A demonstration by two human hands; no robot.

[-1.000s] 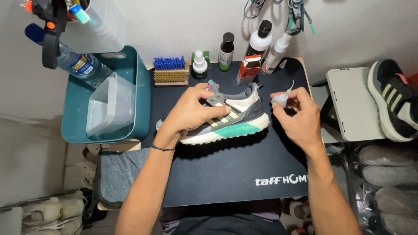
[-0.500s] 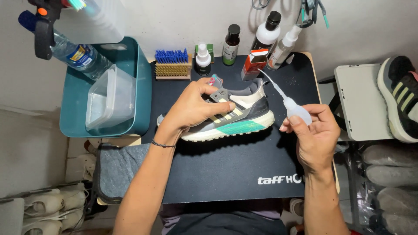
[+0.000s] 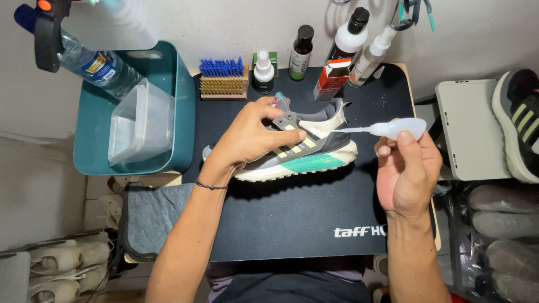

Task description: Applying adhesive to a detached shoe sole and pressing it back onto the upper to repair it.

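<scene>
A grey sneaker (image 3: 314, 148) with a cream sole, teal midsole patch and pale stripes lies on its side on the black mat (image 3: 292, 224). My left hand (image 3: 250, 137) rests on its upper and grips it around the lacing area. My right hand (image 3: 407, 171) holds a small clear squeeze bottle (image 3: 401, 128) with a long thin nozzle. The nozzle tip points left and reaches the sneaker's heel collar.
A teal tub (image 3: 179, 118) with a clear plastic box and a water bottle (image 3: 95, 64) stands at the left. A blue-bristled brush (image 3: 223, 78), several small bottles (image 3: 302, 53) and an orange box line the mat's back edge. Another shoe (image 3: 519, 120) lies at the right.
My right hand has risen and turned, bringing the squeeze bottle's nozzle level against the sneaker's heel. My left hand stays on the sneaker.
</scene>
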